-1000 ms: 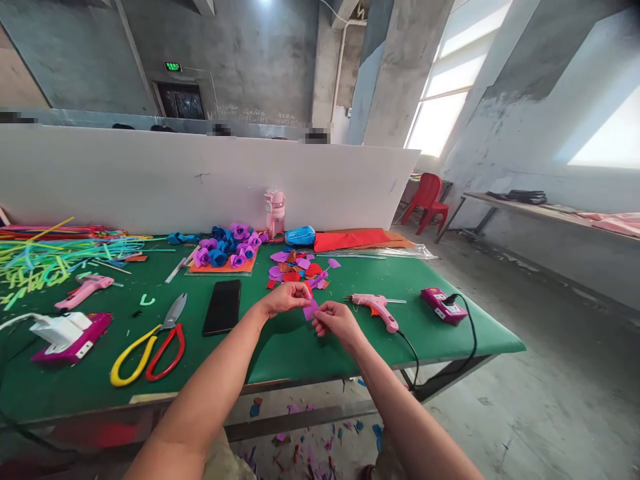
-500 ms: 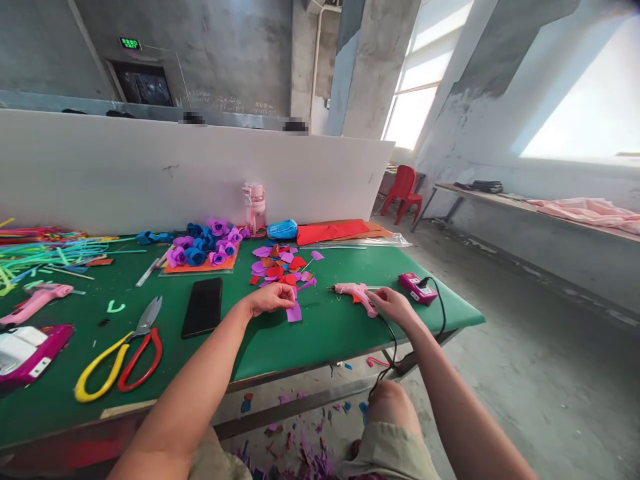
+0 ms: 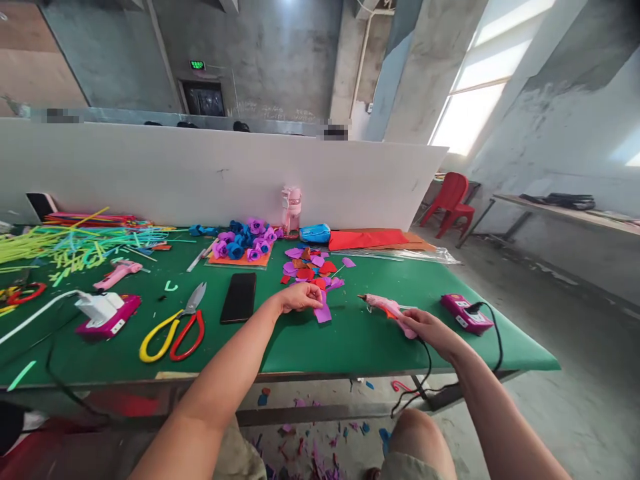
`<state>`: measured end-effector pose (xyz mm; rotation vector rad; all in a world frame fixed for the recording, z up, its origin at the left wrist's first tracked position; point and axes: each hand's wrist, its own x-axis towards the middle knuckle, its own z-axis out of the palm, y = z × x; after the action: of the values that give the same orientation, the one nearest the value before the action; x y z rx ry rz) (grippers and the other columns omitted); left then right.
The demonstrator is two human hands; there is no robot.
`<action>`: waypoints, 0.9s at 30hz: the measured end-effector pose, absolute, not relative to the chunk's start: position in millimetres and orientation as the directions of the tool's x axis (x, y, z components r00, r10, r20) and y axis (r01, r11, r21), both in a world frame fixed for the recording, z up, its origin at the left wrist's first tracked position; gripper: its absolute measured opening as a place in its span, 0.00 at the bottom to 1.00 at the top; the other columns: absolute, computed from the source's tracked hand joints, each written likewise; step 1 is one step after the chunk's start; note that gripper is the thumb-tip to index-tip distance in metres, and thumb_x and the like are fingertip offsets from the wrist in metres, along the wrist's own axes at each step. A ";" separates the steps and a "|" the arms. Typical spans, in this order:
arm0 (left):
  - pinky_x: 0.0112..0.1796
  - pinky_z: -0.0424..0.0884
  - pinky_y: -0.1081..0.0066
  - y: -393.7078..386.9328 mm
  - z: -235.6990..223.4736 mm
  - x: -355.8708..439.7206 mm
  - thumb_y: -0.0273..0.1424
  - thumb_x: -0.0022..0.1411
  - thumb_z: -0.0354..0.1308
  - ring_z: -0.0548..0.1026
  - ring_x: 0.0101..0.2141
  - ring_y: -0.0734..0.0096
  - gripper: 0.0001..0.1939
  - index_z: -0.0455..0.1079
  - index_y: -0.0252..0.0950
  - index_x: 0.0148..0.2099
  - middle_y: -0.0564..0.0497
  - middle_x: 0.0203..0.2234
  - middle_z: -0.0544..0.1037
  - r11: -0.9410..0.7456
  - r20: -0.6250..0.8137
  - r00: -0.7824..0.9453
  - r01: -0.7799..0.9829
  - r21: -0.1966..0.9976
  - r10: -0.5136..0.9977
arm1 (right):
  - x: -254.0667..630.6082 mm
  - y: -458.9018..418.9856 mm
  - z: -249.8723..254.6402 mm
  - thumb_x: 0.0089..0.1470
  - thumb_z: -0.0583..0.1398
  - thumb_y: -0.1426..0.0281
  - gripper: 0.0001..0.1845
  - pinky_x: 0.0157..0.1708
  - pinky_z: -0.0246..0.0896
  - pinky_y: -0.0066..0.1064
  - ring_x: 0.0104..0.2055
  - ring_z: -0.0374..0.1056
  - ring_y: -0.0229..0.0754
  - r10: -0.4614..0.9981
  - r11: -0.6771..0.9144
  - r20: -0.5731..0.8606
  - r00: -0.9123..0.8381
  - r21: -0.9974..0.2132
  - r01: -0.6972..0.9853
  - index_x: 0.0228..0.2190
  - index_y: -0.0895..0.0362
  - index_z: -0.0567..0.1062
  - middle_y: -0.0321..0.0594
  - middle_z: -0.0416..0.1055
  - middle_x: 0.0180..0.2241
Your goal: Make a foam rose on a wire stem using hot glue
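Between the fingertips of my left hand [image 3: 302, 297] is a purple crepe paper piece [image 3: 323, 312], its lower end hanging over the green table. My right hand [image 3: 433, 331] is closed on the handle of a pink hot glue gun [image 3: 386, 306]; its nozzle points left toward the paper, apart from it. Just beyond my left hand lies a pile of purple, red and brown paper petals [image 3: 305, 264]. A black phone [image 3: 239, 298] lies flat to the left of my left hand. Farther left are scissors [image 3: 186, 322] with one yellow and one red handle, blades open.
Purple and blue paper flowers [image 3: 245, 240] sit on an orange sheet. Behind stand a pink bottle [image 3: 291, 212] and a white partition [image 3: 220, 167]. A magenta power block [image 3: 465, 313] is at right, another [image 3: 111, 319] at left near a second glue gun [image 3: 118, 273]. Colourful strips [image 3: 85, 243] lie far left.
The view has swung left, so things appear farther right. My right hand has closed around the glue gun's handle and the gun is tilted more. My left hand still pinches the purple paper.
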<state>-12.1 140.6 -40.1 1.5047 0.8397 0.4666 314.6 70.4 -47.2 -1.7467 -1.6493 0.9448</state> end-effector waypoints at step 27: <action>0.14 0.42 0.78 142.4 -39.6 -9.0 0.44 0.36 0.66 0.50 0.13 0.86 0.22 0.64 0.34 0.28 0.61 0.14 0.62 0.025 -0.281 0.642 0.378 0.926 0.714 | 276.8 9.8 -24.4 0.41 0.66 0.58 0.19 0.24 0.63 0.24 0.23 0.64 0.33 0.971 -0.220 -0.237 0.015 -0.923 -0.316 0.32 0.56 0.70 0.33 0.69 0.22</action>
<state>-9.0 142.4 -39.6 1.5892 0.9269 0.3282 276.8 9.8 -24.4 -1.1552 -0.8121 1.4699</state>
